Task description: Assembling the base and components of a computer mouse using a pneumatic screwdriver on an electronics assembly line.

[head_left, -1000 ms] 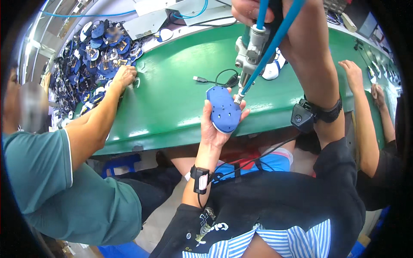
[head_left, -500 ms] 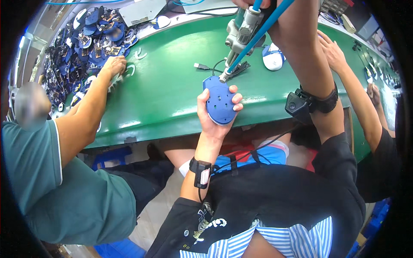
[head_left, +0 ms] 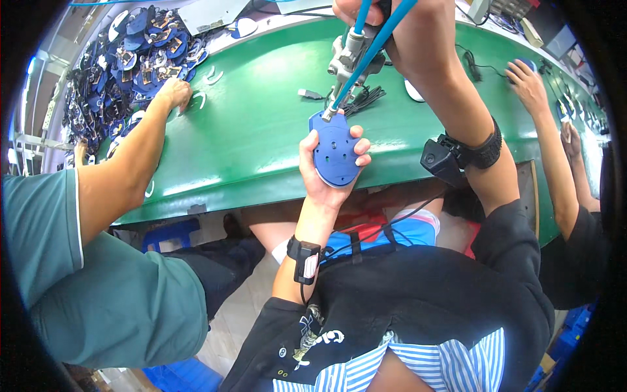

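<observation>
A blue computer mouse [head_left: 336, 157] lies underside up in my left hand [head_left: 321, 191], the fingers wrapped round its sides. Screw holes dot its flat face. My right hand [head_left: 411, 29], at the top of the view, grips a metal air screwdriver [head_left: 351, 57] fed by blue hoses [head_left: 382, 42]. The driver slants down, and its tip is at the mouse's far left end. Behind that end lies a bundled black cable [head_left: 366, 99] with a USB plug [head_left: 309, 95]. Part of a white mouse [head_left: 413, 91] shows beside my right forearm.
The green bench [head_left: 248, 124] spans the view. A heap of mouse parts and cables [head_left: 140, 55] stands at the far left, where a co-worker's hand [head_left: 175, 93] reaches. Another person's hand [head_left: 528, 85] is at the right. Curved white strips [head_left: 210, 77] lie near the heap.
My right hand and the screwdriver have shifted left, with the tip now nearer the mouse's far left corner. The mouse stays nearly still. The right co-worker's hand has moved right.
</observation>
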`<act>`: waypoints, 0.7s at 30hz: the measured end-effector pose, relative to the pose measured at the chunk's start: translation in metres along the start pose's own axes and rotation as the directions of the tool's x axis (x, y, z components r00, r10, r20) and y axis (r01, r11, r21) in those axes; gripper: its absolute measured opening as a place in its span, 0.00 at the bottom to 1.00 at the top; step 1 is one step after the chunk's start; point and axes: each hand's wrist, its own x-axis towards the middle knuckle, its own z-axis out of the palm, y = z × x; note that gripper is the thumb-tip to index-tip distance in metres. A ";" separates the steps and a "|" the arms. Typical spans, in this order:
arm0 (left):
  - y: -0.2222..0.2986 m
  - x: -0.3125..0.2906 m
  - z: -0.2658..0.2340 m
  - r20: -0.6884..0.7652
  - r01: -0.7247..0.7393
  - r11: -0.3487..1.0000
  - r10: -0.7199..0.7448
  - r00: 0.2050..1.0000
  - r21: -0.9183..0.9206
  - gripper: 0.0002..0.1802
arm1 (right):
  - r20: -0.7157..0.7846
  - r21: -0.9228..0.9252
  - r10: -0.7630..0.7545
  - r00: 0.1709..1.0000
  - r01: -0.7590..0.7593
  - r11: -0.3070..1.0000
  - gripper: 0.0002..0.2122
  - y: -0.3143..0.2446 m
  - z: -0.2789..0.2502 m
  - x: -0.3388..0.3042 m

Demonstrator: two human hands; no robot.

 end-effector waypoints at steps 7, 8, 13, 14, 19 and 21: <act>0.003 -0.001 -0.002 -0.010 -0.005 1.000 0.005 1.000 -0.014 0.32 | 0.081 0.085 -0.046 0.996 0.039 0.996 0.11 0.014 -0.005 -0.014; 0.004 -0.002 -0.005 -0.009 -0.010 1.000 0.010 1.000 -0.025 0.32 | 0.079 0.086 -0.050 0.996 0.043 0.995 0.11 0.010 -0.003 -0.015; -0.006 0.007 -0.002 -0.003 -0.003 1.000 0.003 1.000 0.017 0.32 | 0.038 0.139 -0.024 0.999 0.019 0.990 0.13 -0.011 -0.008 0.001; -0.004 0.006 -0.002 -0.009 -0.008 1.000 0.008 1.000 0.021 0.32 | 0.043 0.147 -0.040 0.998 0.033 0.989 0.13 -0.015 -0.007 0.003; 0.001 0.004 -0.005 -0.023 -0.019 1.000 0.019 1.000 -0.015 0.32 | 0.120 0.206 -0.143 0.982 0.116 0.972 0.15 -0.019 -0.007 0.013; 0.003 0.001 -0.006 -0.026 -0.019 1.000 0.019 0.999 -0.009 0.32 | 0.138 0.156 -0.135 0.981 0.113 0.981 0.15 -0.009 0.001 0.007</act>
